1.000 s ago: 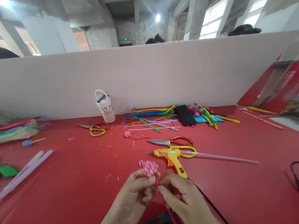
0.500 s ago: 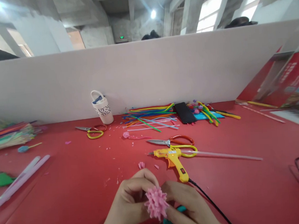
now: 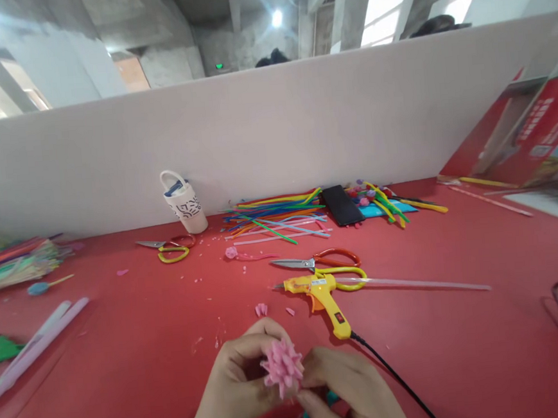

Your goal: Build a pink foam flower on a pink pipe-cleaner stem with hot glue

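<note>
A small pink frilly flower is held low in the middle of the view, its petals turned toward me. My left hand curls round it from the left, fingers closed on its base. My right hand pinches it from the right, thumb and fingers pressed together under the petals. Something teal peeks out beneath my right hand. The flower's stem is hidden by my fingers.
A yellow glue gun with a black cord lies just beyond my hands, red-and-yellow scissors behind it. Pink scraps, coloured sticks, a black phone, a white cup, second scissors and clear glue sticks lie on the red table.
The flower went from upright with petals facing away to tilted toward me, and sank lower between my hands. A pink scrap that was hidden now lies on the table.
</note>
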`<state>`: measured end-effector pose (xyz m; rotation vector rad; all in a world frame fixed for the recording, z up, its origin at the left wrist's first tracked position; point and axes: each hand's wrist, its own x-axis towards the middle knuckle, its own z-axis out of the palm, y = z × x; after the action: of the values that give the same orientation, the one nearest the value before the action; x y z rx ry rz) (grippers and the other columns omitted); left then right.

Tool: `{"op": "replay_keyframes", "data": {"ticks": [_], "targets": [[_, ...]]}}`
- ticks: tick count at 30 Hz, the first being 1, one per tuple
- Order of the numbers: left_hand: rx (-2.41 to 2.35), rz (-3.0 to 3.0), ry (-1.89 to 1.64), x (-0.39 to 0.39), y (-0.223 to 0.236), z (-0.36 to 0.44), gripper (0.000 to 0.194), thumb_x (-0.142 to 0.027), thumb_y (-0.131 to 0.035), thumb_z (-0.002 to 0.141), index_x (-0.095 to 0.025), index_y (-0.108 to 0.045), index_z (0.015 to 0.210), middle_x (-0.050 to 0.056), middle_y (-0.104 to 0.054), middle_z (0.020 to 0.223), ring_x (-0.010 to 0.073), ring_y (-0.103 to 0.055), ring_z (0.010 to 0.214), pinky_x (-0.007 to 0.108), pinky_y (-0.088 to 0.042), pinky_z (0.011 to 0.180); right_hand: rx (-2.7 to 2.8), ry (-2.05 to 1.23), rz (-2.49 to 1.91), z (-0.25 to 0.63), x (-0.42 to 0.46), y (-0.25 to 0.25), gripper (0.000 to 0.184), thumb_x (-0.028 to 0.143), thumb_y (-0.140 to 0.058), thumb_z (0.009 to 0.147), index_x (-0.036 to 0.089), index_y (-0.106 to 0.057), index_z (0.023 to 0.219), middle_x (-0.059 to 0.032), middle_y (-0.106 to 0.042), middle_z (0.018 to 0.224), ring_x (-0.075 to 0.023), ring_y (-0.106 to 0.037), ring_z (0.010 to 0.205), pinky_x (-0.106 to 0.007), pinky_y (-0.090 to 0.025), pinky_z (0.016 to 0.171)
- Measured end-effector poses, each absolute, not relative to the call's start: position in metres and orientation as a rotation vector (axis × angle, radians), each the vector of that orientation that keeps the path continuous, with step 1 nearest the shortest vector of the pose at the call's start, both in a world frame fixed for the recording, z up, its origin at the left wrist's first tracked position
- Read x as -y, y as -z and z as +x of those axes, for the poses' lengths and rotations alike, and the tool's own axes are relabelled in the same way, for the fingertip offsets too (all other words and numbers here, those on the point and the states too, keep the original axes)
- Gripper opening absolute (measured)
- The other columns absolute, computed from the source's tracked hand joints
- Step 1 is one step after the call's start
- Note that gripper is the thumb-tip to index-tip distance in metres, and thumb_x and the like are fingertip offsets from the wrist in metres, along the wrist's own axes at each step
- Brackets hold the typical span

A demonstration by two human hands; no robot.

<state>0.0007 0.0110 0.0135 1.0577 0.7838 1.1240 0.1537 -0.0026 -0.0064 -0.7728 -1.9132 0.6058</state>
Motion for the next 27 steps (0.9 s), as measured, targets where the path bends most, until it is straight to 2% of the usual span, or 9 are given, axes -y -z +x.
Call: {"op": "replay_keyframes", "data": {"ticks": [6,10,14,20,23,27], "targets": [[-0.764,0.659,-1.034,-0.009,-0.005,0.013,0.02,-0.03,-0.083,0.052,-0.016,-0.072,0.062,-0.003,-0.049,0.055,0.0068,-0.043,0.052,0.019,-0.033,0.051,1.862,-0.809,-1.042,0.152,0.006,0.007,0.016,0.014,-0.048,0.079,0.016,-0.06,0.07,-0.0005,-0.062,0.059,-0.0099,-0.056,0.052,-0.017,-0.043,0.052],[-0.896,0.619,-1.002,-0.008,-0.006,0.013,0.022,-0.032,-0.081,0.055,-0.013,-0.073,0.064,-0.005,-0.046,0.046,0.0021,-0.03,0.042,0.015,-0.022,0.043,1.852,-0.873,-1.108,0.152,0.006,0.005,0.018,0.017,-0.046,0.083,0.018,-0.061,0.073,-0.0008,-0.064,0.064,-0.0109,-0.058,0.055,-0.018,-0.044,0.054],[-0.947,0.62,-1.04,-0.009,-0.01,0.014,0.023,-0.032,-0.082,0.053,-0.014,-0.075,0.066,-0.005,-0.045,0.044,0.0021,-0.028,0.042,0.015,-0.02,0.043,1.891,-0.749,-1.134,0.153,0.005,0.007,0.019,0.018,-0.045,0.085,0.018,-0.059,0.072,-0.0007,-0.062,0.062,-0.011,-0.056,0.053,-0.019,-0.043,0.054],[-0.975,0.538,-1.07,-0.008,-0.009,0.017,0.022,-0.029,-0.083,0.051,-0.013,-0.073,0.062,-0.002,-0.055,0.052,0.0008,-0.033,0.042,0.014,-0.022,0.042,2.052,-0.449,-1.043,0.157,0.004,0.009,0.022,0.016,-0.044,0.086,0.018,-0.057,0.068,-0.002,-0.059,0.057,-0.0118,-0.052,0.05,-0.022,-0.038,0.05],[-0.973,0.543,-1.035,-0.009,-0.007,0.014,0.022,-0.032,-0.08,0.058,-0.012,-0.071,0.064,-0.004,-0.053,0.048,0.0005,-0.034,0.039,0.013,-0.021,0.04,1.997,-0.463,-1.058,0.159,0.002,0.004,0.026,0.02,-0.046,0.086,0.018,-0.052,0.06,0.0013,-0.053,0.052,-0.0099,-0.046,0.045,-0.021,-0.034,0.047],[-0.875,0.621,-0.944,-0.01,-0.006,0.011,0.021,-0.035,-0.067,0.073,-0.014,-0.067,0.068,-0.001,-0.059,0.051,0.0012,-0.034,0.032,0.016,-0.017,0.035,1.699,-0.716,-1.206,0.161,-0.003,-0.003,0.026,0.025,-0.045,0.086,0.02,-0.049,0.061,0.0035,-0.05,0.054,-0.0095,-0.046,0.048,-0.018,-0.036,0.047]]}}
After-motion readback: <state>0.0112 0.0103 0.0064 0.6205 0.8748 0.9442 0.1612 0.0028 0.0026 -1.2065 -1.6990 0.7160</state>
